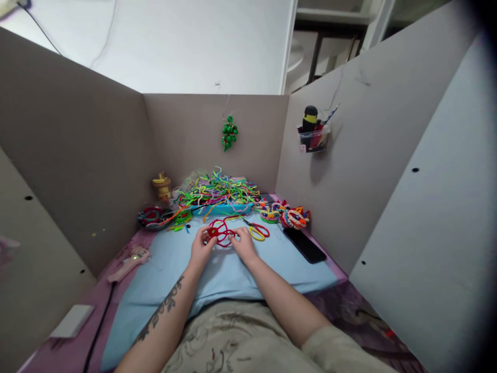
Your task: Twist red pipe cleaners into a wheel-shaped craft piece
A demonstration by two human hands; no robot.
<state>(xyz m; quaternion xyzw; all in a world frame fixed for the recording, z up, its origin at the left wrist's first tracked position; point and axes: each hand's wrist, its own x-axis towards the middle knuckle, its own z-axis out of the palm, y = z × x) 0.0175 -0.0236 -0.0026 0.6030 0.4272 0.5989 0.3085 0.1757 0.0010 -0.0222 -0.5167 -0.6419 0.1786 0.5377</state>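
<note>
Both hands hold a red looped craft piece just above the blue cloth; it looks bent from fuzzy pipe cleaner into several open loops. On its left side, near a solid red part with a small green spot, the fingers of my left hand are closed. My right hand pinches the loops at the right edge. Scissors with one red and one yellow handle lie just beyond my right hand. Green and orange pipe-cleaner pieces lie beyond my left hand.
A blue tray heaped with colourful pipe cleaners stands at the back. Finished woven pieces and a black phone lie right. A pink glue gun with a cord and a white box lie left. Grey panels enclose the table.
</note>
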